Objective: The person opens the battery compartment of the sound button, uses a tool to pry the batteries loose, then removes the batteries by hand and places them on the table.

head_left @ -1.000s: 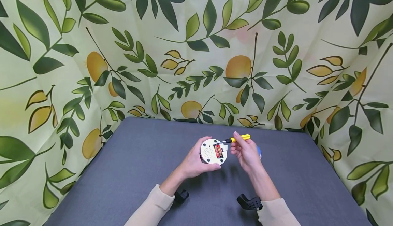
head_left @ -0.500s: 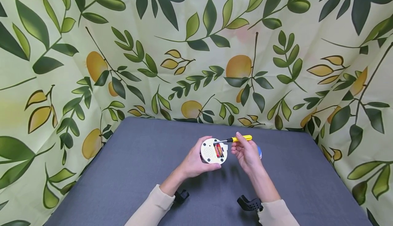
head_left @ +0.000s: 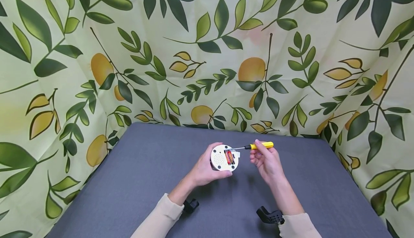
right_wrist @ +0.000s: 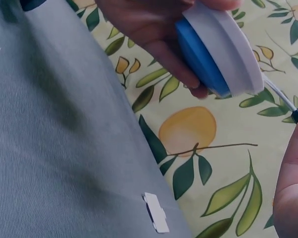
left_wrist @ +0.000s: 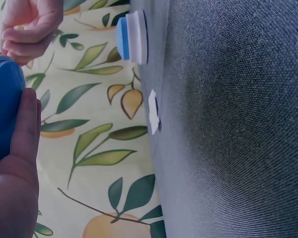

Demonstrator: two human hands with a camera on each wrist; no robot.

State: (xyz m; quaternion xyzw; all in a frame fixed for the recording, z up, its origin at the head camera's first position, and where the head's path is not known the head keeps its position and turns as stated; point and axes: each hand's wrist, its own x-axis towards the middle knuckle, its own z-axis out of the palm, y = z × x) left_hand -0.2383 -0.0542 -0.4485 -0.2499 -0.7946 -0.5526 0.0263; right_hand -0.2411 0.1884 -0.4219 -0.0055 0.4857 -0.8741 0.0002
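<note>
My left hand (head_left: pixel 203 168) holds a round white device (head_left: pixel 217 159) by its edge, underside up. The underside has dark round feet, a patch of small holes and an uncovered compartment with red-and-black batteries (head_left: pixel 229 157). The device's other side is blue, as the left wrist view shows. My right hand (head_left: pixel 269 162) grips a screwdriver (head_left: pixel 262 145) with a yellow handle and black collar. Its thin metal shaft points left, and the tip overlaps the upper end of the battery compartment. In the right wrist view the shaft (right_wrist: pixel 280 91) passes partly behind the device.
A second blue-and-white round device (left_wrist: pixel 135 37) stands on the grey cloth-covered table (head_left: pixel 155 151). Near it lies a small flat white cover (left_wrist: pixel 154 113) with tabs. Leaf-and-fruit patterned fabric (head_left: pixel 207 69) rises behind and at both sides. Black wrist mounts (head_left: pixel 270 215) sit under both forearms.
My right hand has moved right with the screwdriver, drawing the handle away from the device while the tip stays over the compartment's upper end. My left hand has barely moved.
</note>
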